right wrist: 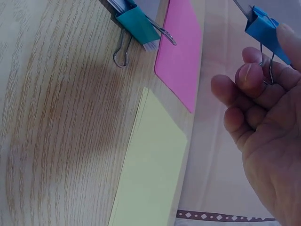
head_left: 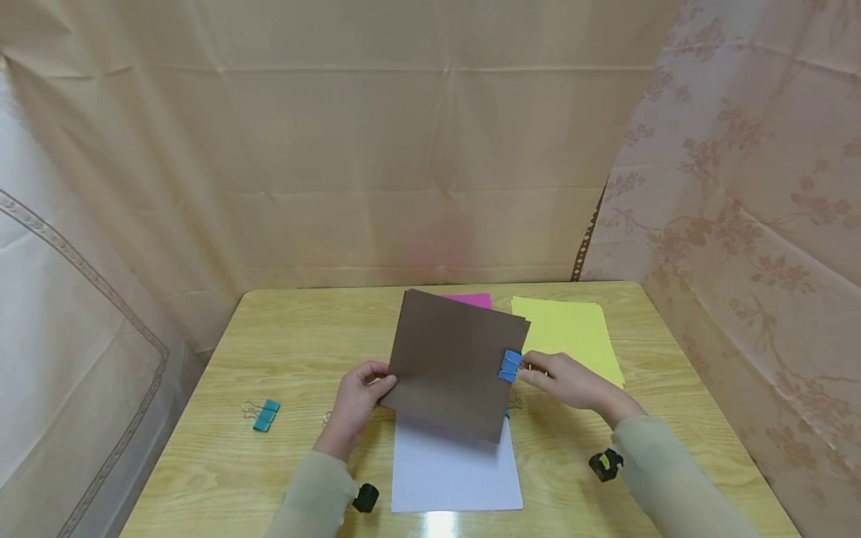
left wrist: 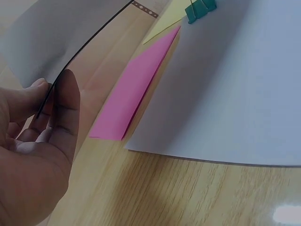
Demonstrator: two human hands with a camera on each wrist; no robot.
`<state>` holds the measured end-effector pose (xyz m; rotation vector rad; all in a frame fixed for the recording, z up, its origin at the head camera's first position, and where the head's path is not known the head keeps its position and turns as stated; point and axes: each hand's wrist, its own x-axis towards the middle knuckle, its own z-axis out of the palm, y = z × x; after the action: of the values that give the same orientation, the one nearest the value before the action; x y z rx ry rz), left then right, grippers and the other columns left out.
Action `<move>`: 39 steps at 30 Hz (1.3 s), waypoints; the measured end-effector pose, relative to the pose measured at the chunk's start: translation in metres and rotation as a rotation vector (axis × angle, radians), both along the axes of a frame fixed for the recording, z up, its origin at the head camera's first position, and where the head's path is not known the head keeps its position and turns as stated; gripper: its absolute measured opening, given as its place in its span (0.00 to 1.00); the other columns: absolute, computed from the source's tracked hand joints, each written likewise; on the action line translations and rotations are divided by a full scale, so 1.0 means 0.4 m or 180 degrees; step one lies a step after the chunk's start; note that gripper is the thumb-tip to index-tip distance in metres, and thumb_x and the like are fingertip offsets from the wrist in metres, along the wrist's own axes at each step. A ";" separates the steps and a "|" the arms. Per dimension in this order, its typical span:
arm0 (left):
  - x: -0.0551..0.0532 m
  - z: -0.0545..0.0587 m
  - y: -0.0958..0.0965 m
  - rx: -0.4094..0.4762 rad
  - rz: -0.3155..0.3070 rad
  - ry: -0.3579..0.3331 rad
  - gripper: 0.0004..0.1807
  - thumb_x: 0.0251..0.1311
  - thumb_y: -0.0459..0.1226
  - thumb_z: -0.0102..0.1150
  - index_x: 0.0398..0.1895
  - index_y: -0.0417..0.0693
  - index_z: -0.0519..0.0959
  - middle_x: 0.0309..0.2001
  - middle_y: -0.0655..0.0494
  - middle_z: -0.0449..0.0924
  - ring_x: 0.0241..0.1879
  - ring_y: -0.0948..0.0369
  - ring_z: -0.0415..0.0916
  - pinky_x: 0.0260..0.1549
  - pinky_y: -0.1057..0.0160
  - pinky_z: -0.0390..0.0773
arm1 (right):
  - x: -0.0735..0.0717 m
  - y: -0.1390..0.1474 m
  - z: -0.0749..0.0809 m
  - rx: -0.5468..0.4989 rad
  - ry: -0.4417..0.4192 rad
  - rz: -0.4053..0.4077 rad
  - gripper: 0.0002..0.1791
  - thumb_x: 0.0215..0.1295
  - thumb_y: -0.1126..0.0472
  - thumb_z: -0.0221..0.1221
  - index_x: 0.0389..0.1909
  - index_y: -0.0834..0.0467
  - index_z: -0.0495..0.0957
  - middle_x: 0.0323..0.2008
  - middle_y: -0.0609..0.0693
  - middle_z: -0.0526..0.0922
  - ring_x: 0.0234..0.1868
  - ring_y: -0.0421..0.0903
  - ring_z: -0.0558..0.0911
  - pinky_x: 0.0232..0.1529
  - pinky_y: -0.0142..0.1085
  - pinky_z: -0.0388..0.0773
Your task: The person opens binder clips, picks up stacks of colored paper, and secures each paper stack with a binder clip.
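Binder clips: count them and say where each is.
3 visible: a blue clip on the brown paper, a teal clip on the white paper, a loose teal clip left of the left hand. A wire loop beside that hand may belong to another, mostly hidden.

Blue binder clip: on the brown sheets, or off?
On. In the head view, the blue binder clip sits over the right edge of the brown sheets; the right wrist view shows their edge entering it.

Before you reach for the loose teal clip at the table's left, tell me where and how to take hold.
Pinch the loose teal clip by its wire handles, probably easiest coming from the left: it lies on the table with those handles pointing left, away from its teal body.
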<state>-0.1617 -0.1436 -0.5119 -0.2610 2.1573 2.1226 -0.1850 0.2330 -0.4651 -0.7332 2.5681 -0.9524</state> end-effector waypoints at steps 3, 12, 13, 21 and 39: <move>0.000 0.001 0.001 0.0047 0.0000 0.0009 0.05 0.63 0.29 0.67 0.40 0.37 0.83 0.43 0.49 0.80 0.39 0.59 0.78 0.36 0.66 0.80 | 0.001 -0.002 -0.004 0.0019 -0.0088 -0.0025 0.18 0.81 0.46 0.49 0.51 0.55 0.77 0.37 0.47 0.80 0.36 0.43 0.75 0.37 0.37 0.74; 0.002 0.001 0.001 0.0075 0.0003 -0.0005 0.04 0.63 0.29 0.67 0.39 0.37 0.83 0.43 0.51 0.79 0.38 0.59 0.78 0.35 0.66 0.80 | 0.001 -0.003 -0.011 -0.0016 -0.0216 -0.0096 0.18 0.80 0.45 0.49 0.50 0.55 0.77 0.34 0.48 0.77 0.34 0.43 0.74 0.35 0.37 0.74; 0.003 0.001 0.000 0.0078 0.0001 -0.0002 0.04 0.63 0.29 0.67 0.39 0.37 0.83 0.43 0.51 0.79 0.37 0.60 0.78 0.34 0.66 0.80 | 0.001 -0.003 -0.012 -0.0019 -0.0236 -0.0100 0.18 0.80 0.45 0.49 0.50 0.55 0.77 0.34 0.48 0.77 0.34 0.44 0.74 0.35 0.37 0.74; 0.004 0.004 0.001 0.0109 0.0006 -0.0045 0.04 0.62 0.28 0.67 0.39 0.36 0.83 0.42 0.50 0.79 0.35 0.60 0.78 0.34 0.66 0.80 | 0.002 -0.003 -0.010 -0.0053 -0.0282 -0.0124 0.18 0.80 0.44 0.50 0.50 0.54 0.77 0.36 0.52 0.79 0.35 0.45 0.75 0.36 0.39 0.75; 0.006 0.012 0.004 0.0106 -0.0032 -0.0049 0.06 0.64 0.29 0.66 0.41 0.35 0.82 0.44 0.50 0.79 0.35 0.60 0.79 0.35 0.65 0.81 | 0.000 -0.003 -0.011 -0.0059 -0.0250 -0.0158 0.18 0.79 0.44 0.51 0.50 0.54 0.78 0.35 0.52 0.79 0.34 0.45 0.75 0.35 0.37 0.74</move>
<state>-0.1591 -0.1421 -0.5072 -0.2620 2.1084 2.1418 -0.1851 0.2320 -0.4695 -0.6269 2.5231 -1.0010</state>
